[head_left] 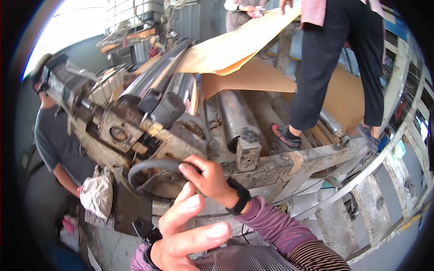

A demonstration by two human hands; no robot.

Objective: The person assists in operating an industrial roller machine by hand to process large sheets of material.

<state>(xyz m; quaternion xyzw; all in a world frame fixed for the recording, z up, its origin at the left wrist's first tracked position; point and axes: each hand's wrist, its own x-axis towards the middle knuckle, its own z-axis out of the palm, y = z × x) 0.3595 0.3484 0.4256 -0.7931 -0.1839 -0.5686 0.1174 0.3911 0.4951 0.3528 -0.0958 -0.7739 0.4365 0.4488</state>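
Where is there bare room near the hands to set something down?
A grey surface at lower left shows a bare patch, between the crumpled pale bundle and the left hand. The roller frame is crowded with metal rollers, brown paper sheets and a co-worker's shoe; the right hand occupies the handwheel rim.

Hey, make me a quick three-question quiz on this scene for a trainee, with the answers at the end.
1. Which of the wearer's hands holds the handwheel?
2. True or false: the wearer's left hand grips a hammer.
3. What colour is the large raised sheet? A: blue; B: tan; C: green.

Key:
1. The right hand.
2. False; the left hand looks empty.
3. B.
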